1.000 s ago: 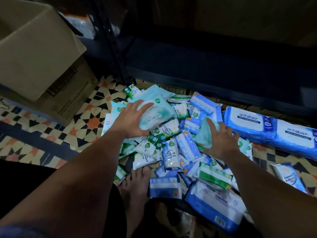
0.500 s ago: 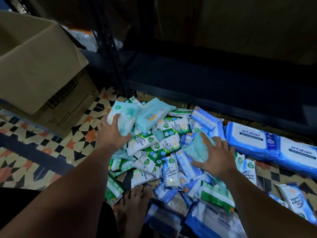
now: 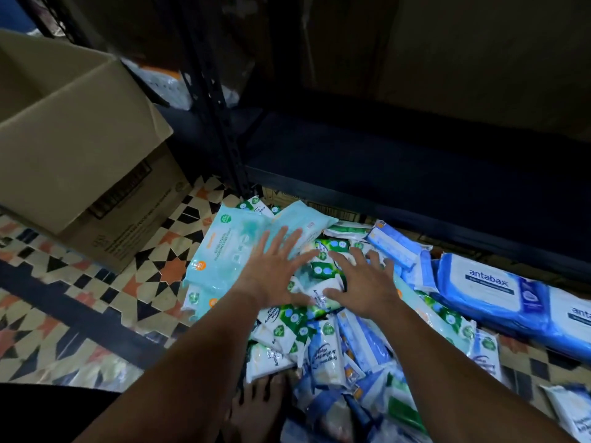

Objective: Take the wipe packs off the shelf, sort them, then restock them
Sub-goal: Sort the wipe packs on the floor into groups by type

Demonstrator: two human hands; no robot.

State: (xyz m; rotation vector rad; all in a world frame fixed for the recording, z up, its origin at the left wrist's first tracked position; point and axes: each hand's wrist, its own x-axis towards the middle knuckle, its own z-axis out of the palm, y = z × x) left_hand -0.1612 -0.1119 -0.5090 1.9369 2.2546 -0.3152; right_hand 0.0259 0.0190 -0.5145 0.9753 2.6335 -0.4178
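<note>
A heap of wipe packs (image 3: 323,343) in green-white, blue and pale teal wrappers covers the patterned floor in front of a dark shelf (image 3: 399,174). Two big teal packs (image 3: 224,251) lie flat at the heap's left edge. My left hand (image 3: 271,270) is spread flat, fingers straight, over the teal packs' right side. My right hand (image 3: 361,282) is also spread flat, resting on small green-white packs (image 3: 323,266) in the middle. Neither hand grips anything. Large blue antabax packs (image 3: 489,289) lie to the right.
An open cardboard box (image 3: 73,161) stands at the left on the tiled floor (image 3: 105,292). A black shelf post (image 3: 217,123) rises beside it. My bare foot (image 3: 256,410) sits at the heap's near edge.
My left hand let go of the teal pack, which now lies at the heap's left edge. My right hand released its teal pack too. Both hands moved together, flat, over the middle.
</note>
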